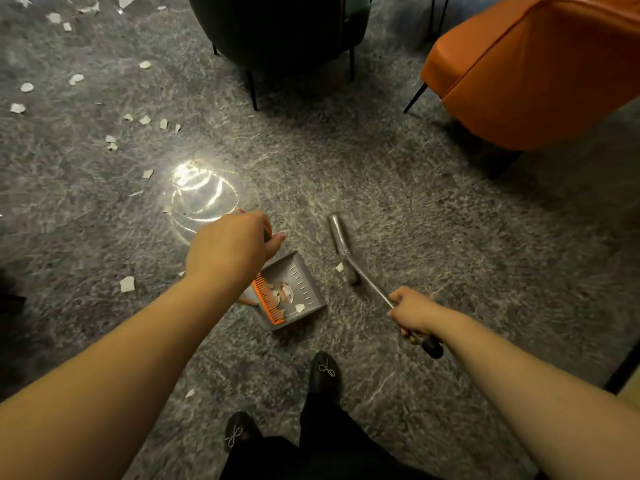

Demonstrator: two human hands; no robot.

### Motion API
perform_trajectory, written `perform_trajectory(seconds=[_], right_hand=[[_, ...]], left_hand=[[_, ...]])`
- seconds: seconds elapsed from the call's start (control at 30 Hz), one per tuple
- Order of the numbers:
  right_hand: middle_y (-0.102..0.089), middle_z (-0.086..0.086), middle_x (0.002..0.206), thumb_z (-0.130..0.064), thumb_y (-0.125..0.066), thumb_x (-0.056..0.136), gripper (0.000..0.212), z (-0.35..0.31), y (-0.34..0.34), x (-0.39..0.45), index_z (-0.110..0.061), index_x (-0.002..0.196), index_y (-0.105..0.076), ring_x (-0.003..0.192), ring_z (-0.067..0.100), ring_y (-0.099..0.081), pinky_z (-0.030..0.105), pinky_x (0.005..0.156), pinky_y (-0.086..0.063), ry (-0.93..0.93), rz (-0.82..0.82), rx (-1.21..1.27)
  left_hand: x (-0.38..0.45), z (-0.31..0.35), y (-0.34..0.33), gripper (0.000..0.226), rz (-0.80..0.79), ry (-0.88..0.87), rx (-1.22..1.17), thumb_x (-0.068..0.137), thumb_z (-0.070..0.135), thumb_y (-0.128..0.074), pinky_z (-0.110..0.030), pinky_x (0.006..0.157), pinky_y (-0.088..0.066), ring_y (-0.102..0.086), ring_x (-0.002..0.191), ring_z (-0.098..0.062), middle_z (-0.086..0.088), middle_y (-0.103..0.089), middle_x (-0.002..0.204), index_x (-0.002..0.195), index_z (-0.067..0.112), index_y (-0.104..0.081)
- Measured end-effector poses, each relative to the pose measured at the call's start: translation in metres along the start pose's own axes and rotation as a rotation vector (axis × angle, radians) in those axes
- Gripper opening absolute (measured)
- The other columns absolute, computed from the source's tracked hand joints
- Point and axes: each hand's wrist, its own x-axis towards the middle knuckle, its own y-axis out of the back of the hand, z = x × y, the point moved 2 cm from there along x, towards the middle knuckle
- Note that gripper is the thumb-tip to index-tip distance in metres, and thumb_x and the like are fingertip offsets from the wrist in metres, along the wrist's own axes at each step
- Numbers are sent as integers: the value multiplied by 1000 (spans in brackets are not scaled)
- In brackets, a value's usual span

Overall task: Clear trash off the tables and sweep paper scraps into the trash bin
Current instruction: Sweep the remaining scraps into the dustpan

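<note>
Handle of the dustpan (290,293) is almost wholly hidden inside the left hand (232,244); only a reddish tip shows above the knuckles. That grip is clenched round it. The grey pan sits on the floor (433,220) just below and right of this grip, mouth toward the broom. An orange comb edge (268,301) runs along the pan's left wall. A few paper scraps (300,308) and a round label-like item, too blurred to read, lie inside.

Right hand (414,311) grasps the broom (349,258) shaft, fingers curled round it; a black end cap sticks out behind the grip. The head lies ahead and left of this grip, motion-blurred, bristles indistinct, with one scrap touching it.

Open floor lies between the two grips and ahead of them. More scraps are scattered far ahead-left of the left grip; one lies just left of that forearm. A bright lamp reflection glares ahead of the left grip.

Dark chair (280,29) and orange chair (533,71), both cut off by the frame, stand well ahead. Floor is grey, marbled, glossy. Two black shoes show below.
</note>
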Motion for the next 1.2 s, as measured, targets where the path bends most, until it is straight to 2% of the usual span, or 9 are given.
perform_trajectory(seconds=[0.1, 0.27, 0.43, 0.53, 0.83, 0.97, 1.1, 1.2], right_hand=[[-58, 12, 90, -13, -48, 96, 36, -6, -14, -11, -20, 130, -40, 56, 18, -53, 26, 47, -44, 34, -102, -71], [-51, 4, 65, -14, -52, 97, 33, -14, -32, -41, -24, 127, -47, 39, 9, -45, 21, 40, -38, 70, -157, 9], [-53, 4, 68, -14, -54, 96, 35, -28, -57, -75, -23, 130, -46, 39, 9, -46, 21, 39, -39, 120, -174, 6], [-53, 7, 68, -16, -53, 97, 35, -42, -79, -91, -24, 129, -45, 41, 12, -47, 22, 40, -39, 144, -158, 14], [-52, 9, 67, -13, -51, 97, 35, -107, -164, -133, -19, 130, -42, 40, 12, -46, 22, 37, -38, 267, -111, -14], [-54, 9, 67, -13, -52, 96, 38, -138, -207, -142, -19, 132, -42, 38, 12, -47, 22, 37, -38, 304, -130, -97], [-54, 10, 67, -12, -52, 96, 38, -160, -248, -152, -20, 132, -43, 41, 14, -46, 22, 39, -37, 312, -188, -170], [-54, 10, 67, -11, -52, 96, 37, -171, -278, -164, -19, 131, -44, 42, 14, -46, 23, 40, -36, 330, -230, -255]], left_hand=[[3, -10, 1, 34, -9, 18, -23, 93, 55, -54, -33, 62, -48, -64, 79, -26, -2, -69, 88, 96, 23, -64], [-3, -21, 3, 33, 3, 8, -15, 93, 55, -54, -31, 60, -42, -63, 80, -25, -1, -68, 90, 97, 23, -64], [-27, -63, 2, 31, 5, 109, -159, 91, 53, -58, -35, 65, -52, -63, 77, -24, -1, -70, 85, 94, 23, -65], [-61, -103, 6, 28, 41, 205, -220, 91, 52, -60, -37, 68, -53, -64, 79, -25, 0, -70, 82, 91, 24, -66], [-193, -226, 30, 20, 169, 476, -305, 86, 49, -65, -31, 66, -42, -57, 75, -21, 5, -69, 81, 82, 30, -65], [-256, -277, 40, 19, 194, 584, -265, 85, 50, -66, -31, 65, -38, -61, 87, -27, 2, -71, 89, 81, 32, -64], [-317, -323, 38, 21, 187, 703, -255, 86, 53, -64, -31, 64, -38, -49, 75, -19, 3, -67, 83, 84, 33, -64], [-361, -348, 34, 20, 182, 809, -251, 86, 54, -62, -31, 60, -37, -46, 72, -17, 8, -56, 72, 84, 34, -63]])
